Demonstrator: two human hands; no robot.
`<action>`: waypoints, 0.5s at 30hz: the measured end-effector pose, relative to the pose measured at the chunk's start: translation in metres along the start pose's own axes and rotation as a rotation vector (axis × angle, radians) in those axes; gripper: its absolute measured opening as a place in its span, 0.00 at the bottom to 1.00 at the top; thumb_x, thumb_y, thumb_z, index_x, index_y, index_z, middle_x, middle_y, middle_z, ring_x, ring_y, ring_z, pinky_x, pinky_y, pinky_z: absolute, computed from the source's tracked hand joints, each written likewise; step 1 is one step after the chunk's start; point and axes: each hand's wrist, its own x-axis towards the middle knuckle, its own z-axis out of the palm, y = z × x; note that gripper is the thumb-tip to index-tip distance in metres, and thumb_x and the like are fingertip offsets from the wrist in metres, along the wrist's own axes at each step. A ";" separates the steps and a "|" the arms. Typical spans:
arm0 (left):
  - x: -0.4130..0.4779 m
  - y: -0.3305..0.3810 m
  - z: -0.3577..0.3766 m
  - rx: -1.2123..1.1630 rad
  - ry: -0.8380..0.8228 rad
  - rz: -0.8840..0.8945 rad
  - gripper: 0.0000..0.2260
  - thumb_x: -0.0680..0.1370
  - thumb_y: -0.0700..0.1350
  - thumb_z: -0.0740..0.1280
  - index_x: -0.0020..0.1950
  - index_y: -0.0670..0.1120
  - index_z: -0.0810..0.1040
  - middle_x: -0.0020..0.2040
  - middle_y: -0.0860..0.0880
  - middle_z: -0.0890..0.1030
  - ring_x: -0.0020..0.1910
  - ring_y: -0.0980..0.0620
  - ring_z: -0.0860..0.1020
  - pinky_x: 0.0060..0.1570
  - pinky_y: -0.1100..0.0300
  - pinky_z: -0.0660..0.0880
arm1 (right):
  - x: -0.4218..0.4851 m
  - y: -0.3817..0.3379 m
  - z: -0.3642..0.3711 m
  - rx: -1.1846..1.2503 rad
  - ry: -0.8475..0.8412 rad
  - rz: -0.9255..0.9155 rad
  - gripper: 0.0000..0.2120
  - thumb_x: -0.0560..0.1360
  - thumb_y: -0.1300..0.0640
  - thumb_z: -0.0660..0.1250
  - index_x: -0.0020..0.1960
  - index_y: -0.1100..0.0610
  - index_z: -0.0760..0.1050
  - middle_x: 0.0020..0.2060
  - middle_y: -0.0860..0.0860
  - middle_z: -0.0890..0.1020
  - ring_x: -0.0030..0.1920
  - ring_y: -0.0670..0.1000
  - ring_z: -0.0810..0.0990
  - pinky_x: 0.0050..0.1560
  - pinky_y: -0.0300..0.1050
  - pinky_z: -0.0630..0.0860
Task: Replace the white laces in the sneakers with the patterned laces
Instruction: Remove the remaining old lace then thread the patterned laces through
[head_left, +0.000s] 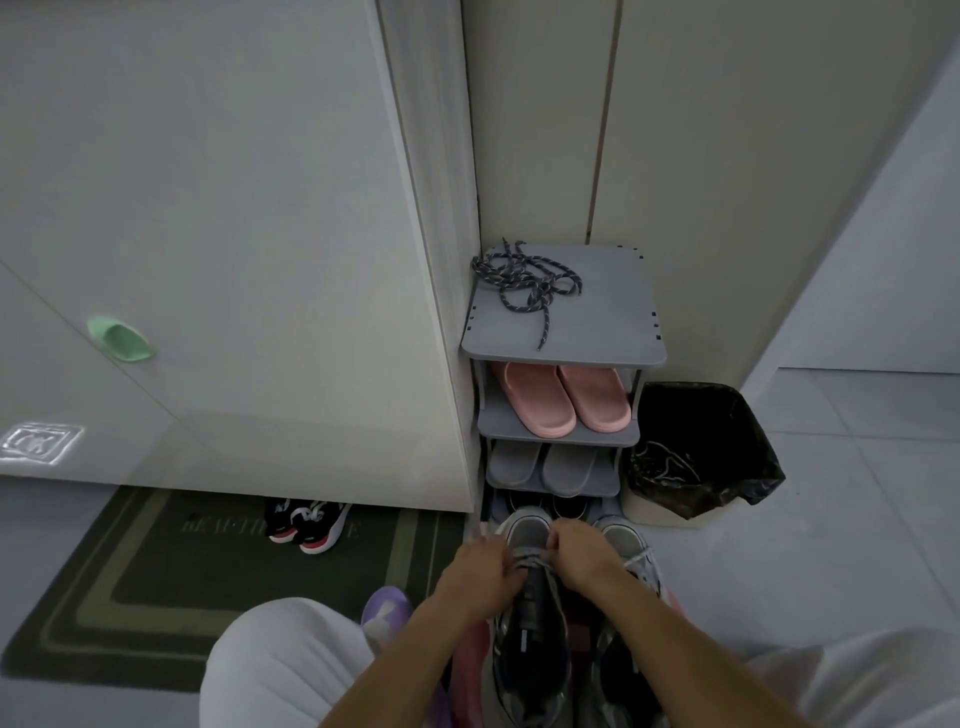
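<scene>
A person crouches on a tiled floor before a grey shoe rack (618, 322), both hands on a grey sneaker (530, 623) that points toe-first toward the rack's foot. The left hand (480, 569) and right hand (576, 551) each show a closed grip, fingers curled on the white laces (527, 561) at the rows nearest the toe. The second sneaker (626, 540) sits just beside it on the right. The patterned laces (524, 283) (dark cord flecked with pale) lie tangled on the rack's top shelf, well apart from the hands. Pink slippers (566, 397) and grey slippers (545, 465) sit on the shelves below. A bin lined with a black bag (696, 452) stands at the rack's right side, and a dark doormat (156, 597) lies to the left.
</scene>
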 end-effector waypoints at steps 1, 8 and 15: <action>0.001 0.001 0.001 0.009 0.005 0.006 0.12 0.77 0.52 0.62 0.46 0.43 0.73 0.52 0.42 0.76 0.55 0.44 0.74 0.52 0.52 0.73 | 0.000 -0.001 0.000 -0.050 -0.008 -0.002 0.05 0.76 0.56 0.63 0.42 0.53 0.71 0.50 0.55 0.79 0.50 0.54 0.77 0.51 0.46 0.73; -0.001 0.011 -0.001 -0.059 0.001 0.034 0.12 0.75 0.45 0.65 0.39 0.36 0.77 0.49 0.37 0.77 0.46 0.43 0.78 0.44 0.52 0.74 | -0.002 -0.002 0.008 -0.284 0.007 -0.126 0.15 0.77 0.65 0.54 0.64 0.64 0.63 0.61 0.62 0.74 0.61 0.60 0.75 0.56 0.52 0.72; -0.005 0.012 0.000 -0.055 0.015 0.058 0.11 0.74 0.47 0.66 0.36 0.43 0.73 0.45 0.43 0.75 0.39 0.50 0.74 0.41 0.57 0.72 | -0.005 0.003 0.010 -0.140 0.063 -0.045 0.08 0.79 0.65 0.52 0.57 0.63 0.66 0.54 0.62 0.79 0.54 0.60 0.79 0.42 0.46 0.66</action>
